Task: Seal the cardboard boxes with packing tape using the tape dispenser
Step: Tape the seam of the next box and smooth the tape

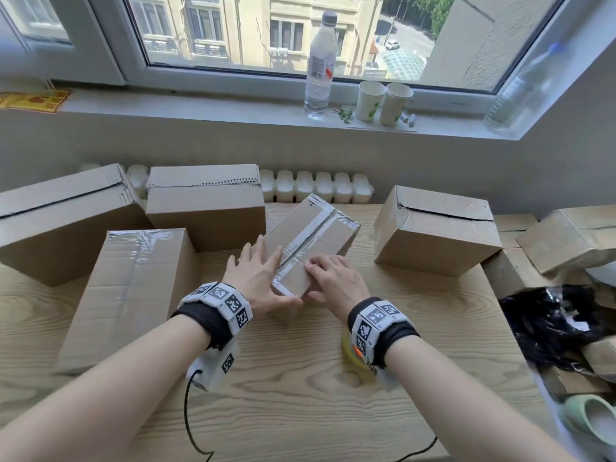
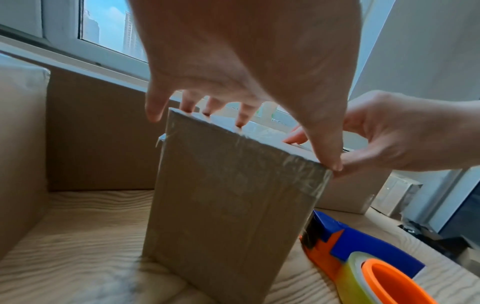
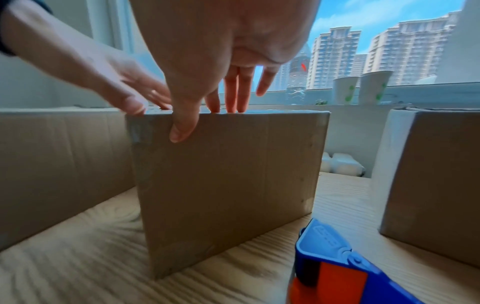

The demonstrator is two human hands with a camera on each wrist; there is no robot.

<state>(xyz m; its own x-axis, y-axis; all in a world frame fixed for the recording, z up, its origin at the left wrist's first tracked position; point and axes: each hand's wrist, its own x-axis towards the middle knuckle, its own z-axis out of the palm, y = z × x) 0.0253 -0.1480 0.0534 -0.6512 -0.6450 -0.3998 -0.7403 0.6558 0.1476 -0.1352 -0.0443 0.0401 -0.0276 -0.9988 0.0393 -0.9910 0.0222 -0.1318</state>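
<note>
Pressing tape flat on small box (image 1: pixel 313 241), frame centre, left hand (image 1: pixel 256 278) spread, right hand (image 1: pixel 333 278) fingers flat, thumb over edge; tape dispenser (image 2: pixel 363 257) lying by my right wrist, box (image 1: pixel 436 231) at right looking untaped

The wooden table (image 1: pixel 300 411) carries several cardboard boxes (image 1: pixel 206 208) and the tape dispenser (image 2: pixel 363 253).

Matt cardboard box (image 1: pixel 310 241), glossy tape, grained wooden table (image 1: pixel 300 395)

Upper-floor apt room: radiator (image 1: pixel 316 186), windowsill (image 1: pixel 233 110) w/ paper cups (image 1: pixel 383 101), slipper (image 1: pixel 590 425).
</note>
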